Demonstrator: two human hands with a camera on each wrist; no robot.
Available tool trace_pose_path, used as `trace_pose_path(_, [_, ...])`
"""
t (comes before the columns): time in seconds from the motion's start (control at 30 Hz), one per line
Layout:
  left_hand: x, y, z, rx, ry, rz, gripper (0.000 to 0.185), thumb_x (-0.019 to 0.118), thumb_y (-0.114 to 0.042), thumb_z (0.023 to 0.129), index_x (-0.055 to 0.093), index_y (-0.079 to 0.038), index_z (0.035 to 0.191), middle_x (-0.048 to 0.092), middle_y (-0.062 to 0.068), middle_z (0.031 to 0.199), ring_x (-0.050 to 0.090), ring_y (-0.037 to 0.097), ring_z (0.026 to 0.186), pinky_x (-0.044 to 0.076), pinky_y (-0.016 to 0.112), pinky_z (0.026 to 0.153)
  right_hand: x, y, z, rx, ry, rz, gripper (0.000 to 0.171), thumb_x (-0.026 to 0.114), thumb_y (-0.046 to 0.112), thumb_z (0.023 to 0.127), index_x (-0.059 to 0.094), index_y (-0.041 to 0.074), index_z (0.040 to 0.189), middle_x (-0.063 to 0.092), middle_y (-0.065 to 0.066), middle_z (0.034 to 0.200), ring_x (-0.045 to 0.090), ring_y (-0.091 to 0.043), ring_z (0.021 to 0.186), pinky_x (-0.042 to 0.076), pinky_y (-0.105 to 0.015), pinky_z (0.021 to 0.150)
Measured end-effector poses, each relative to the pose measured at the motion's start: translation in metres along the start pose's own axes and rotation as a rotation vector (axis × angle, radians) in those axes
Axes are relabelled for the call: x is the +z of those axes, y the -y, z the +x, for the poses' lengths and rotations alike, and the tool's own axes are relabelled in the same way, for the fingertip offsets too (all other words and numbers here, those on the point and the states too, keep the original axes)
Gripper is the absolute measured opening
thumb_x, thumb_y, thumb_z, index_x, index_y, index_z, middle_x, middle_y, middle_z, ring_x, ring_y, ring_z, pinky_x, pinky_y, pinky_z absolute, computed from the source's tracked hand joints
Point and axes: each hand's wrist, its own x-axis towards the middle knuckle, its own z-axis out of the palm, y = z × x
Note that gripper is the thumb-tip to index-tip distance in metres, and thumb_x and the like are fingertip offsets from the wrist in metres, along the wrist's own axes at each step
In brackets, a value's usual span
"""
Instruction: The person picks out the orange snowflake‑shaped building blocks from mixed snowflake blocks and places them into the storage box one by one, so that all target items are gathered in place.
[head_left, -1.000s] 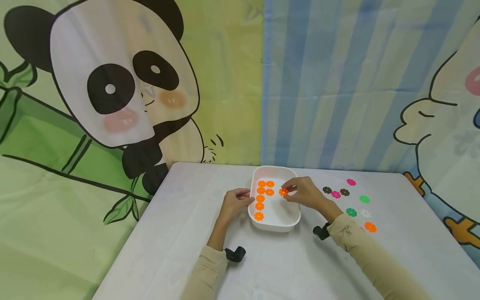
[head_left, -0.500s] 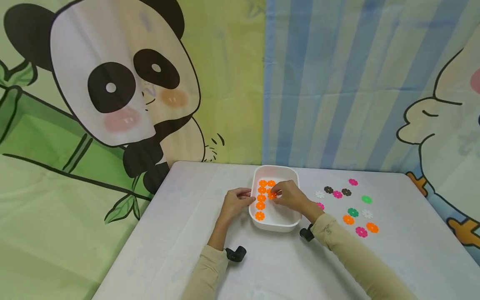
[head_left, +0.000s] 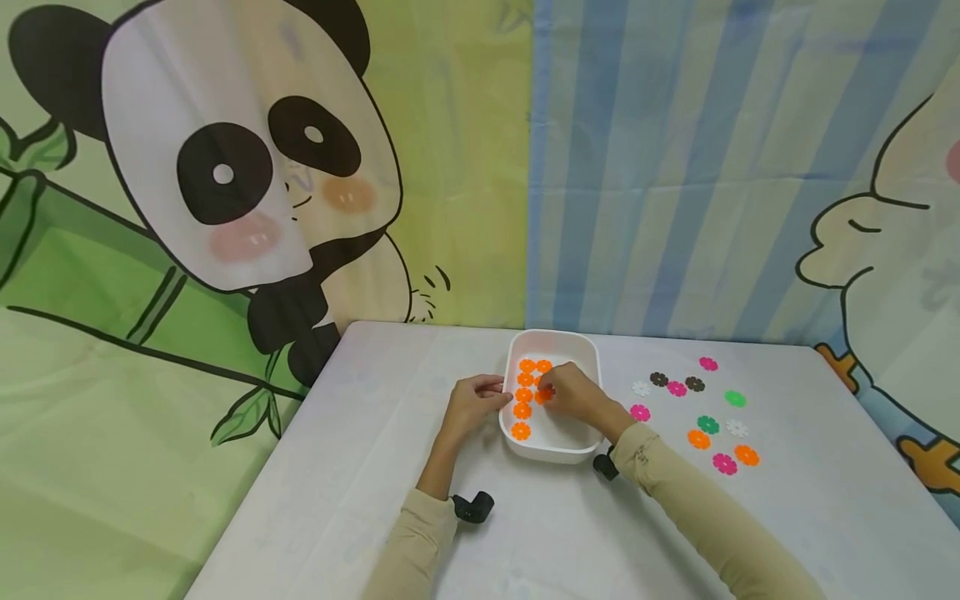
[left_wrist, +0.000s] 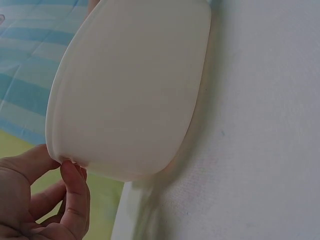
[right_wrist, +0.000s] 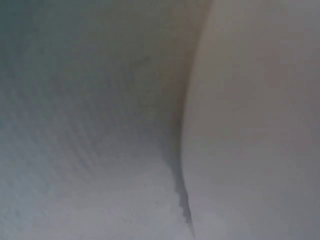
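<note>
A white rectangular tray [head_left: 577,348] sits mid-table with several orange flower-shaped discs [head_left: 522,396] lined up along its left side. My left hand [head_left: 480,400] grips the tray's left rim; the left wrist view shows its fingers [left_wrist: 75,195] curled at the rim of the tray [left_wrist: 135,95]. My right hand [head_left: 566,392] reaches into the tray and pinches an orange disc [head_left: 543,395] down beside the column. The right wrist view is blurred, showing only the tray wall [right_wrist: 255,125] and tablecloth.
Loose flower discs lie on the white table [head_left: 360,467] right of the tray: pink [head_left: 640,412], brown [head_left: 658,379], green [head_left: 735,398], white [head_left: 737,428] and orange [head_left: 698,438]. Cartoon curtains hang behind the table.
My right hand carried an orange disc leftward across the tray to the column of orange discs. The left hand stayed on the rim.
</note>
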Motion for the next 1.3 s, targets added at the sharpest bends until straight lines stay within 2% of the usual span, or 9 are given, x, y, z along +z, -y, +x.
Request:
trace_pose_path(0.13, [0.000, -0.001, 0.000, 0.004, -0.001, 0.001, 0.038, 0.079, -0.017, 0.081, 0.070, 0.000, 0.114, 0.069, 0.006, 0.094, 0.065, 0.017, 0.083, 0.055, 0.028, 0.075, 0.000, 0.000, -0.001, -0.026, -0.007, 0.005, 0.017, 0.080, -0.002, 0.073, 0.074, -0.001, 0.089, 0.071, -0.008, 0.083, 0.062, -0.019, 0.073, 0.056, -0.032, 0.074])
trace_pose_path(0.37, [0.001, 0.000, 0.000, -0.014, -0.006, 0.002, 0.035, 0.079, -0.016, 0.081, 0.070, -0.002, 0.113, 0.069, 0.005, 0.093, 0.065, 0.016, 0.083, 0.055, 0.028, 0.075, -0.001, 0.003, -0.003, -0.014, 0.010, 0.002, 0.016, 0.081, 0.000, 0.074, 0.075, 0.001, 0.089, 0.071, -0.007, 0.081, 0.060, -0.019, 0.072, 0.054, -0.032, 0.074])
trace_pose_path(0.63, [0.001, 0.000, 0.000, 0.007, 0.000, -0.002, 0.038, 0.079, -0.017, 0.081, 0.070, 0.000, 0.113, 0.069, 0.007, 0.094, 0.066, 0.017, 0.083, 0.055, 0.028, 0.075, -0.001, 0.003, -0.001, 0.002, -0.035, 0.017, 0.013, 0.079, -0.002, 0.074, 0.074, -0.001, 0.087, 0.072, -0.010, 0.082, 0.066, -0.026, 0.079, 0.056, -0.038, 0.080])
trace_pose_path(0.77, [0.001, 0.000, 0.000, 0.010, -0.002, -0.008, 0.037, 0.079, -0.016, 0.081, 0.070, 0.000, 0.113, 0.069, 0.008, 0.094, 0.066, 0.018, 0.083, 0.056, 0.028, 0.075, -0.004, 0.002, -0.003, 0.020, -0.064, 0.057, 0.017, 0.081, -0.001, 0.073, 0.074, -0.001, 0.089, 0.072, -0.011, 0.086, 0.067, -0.027, 0.081, 0.056, -0.038, 0.078])
trace_pose_path(0.93, [0.001, 0.000, 0.000, 0.013, 0.001, -0.010, 0.038, 0.079, -0.015, 0.081, 0.069, 0.002, 0.113, 0.069, 0.007, 0.093, 0.065, 0.017, 0.082, 0.055, 0.027, 0.074, -0.028, 0.007, -0.012, 0.092, -0.084, 0.142, 0.027, 0.082, 0.003, 0.075, 0.073, -0.003, 0.100, 0.072, -0.016, 0.097, 0.068, -0.032, 0.087, 0.057, -0.039, 0.076])
trace_pose_path(1.03, [0.002, -0.001, -0.001, 0.003, -0.006, -0.015, 0.037, 0.079, -0.014, 0.081, 0.070, 0.001, 0.113, 0.069, 0.006, 0.092, 0.065, 0.016, 0.081, 0.055, 0.027, 0.074, -0.051, 0.006, -0.024, 0.120, -0.109, 0.138, 0.030, 0.083, 0.006, 0.076, 0.073, 0.000, 0.104, 0.071, -0.015, 0.101, 0.069, -0.033, 0.091, 0.058, -0.040, 0.076])
trace_pose_path(1.17, [0.002, -0.003, -0.002, 0.002, -0.019, -0.016, 0.034, 0.079, -0.014, 0.081, 0.070, 0.000, 0.111, 0.069, 0.006, 0.092, 0.065, 0.017, 0.081, 0.055, 0.028, 0.074, -0.080, -0.006, -0.049, 0.144, -0.159, 0.079, 0.031, 0.083, 0.007, 0.077, 0.073, 0.001, 0.106, 0.071, -0.014, 0.103, 0.069, -0.032, 0.092, 0.057, -0.041, 0.075])
trace_pose_path(1.3, [0.002, -0.004, -0.004, -0.012, -0.024, 0.002, 0.035, 0.079, -0.016, 0.081, 0.070, -0.001, 0.112, 0.068, 0.006, 0.092, 0.064, 0.017, 0.081, 0.055, 0.028, 0.074, -0.101, -0.024, -0.085, 0.193, -0.182, 0.043, 0.031, 0.082, 0.006, 0.077, 0.072, 0.000, 0.106, 0.071, -0.015, 0.102, 0.069, -0.034, 0.091, 0.058, -0.041, 0.072])
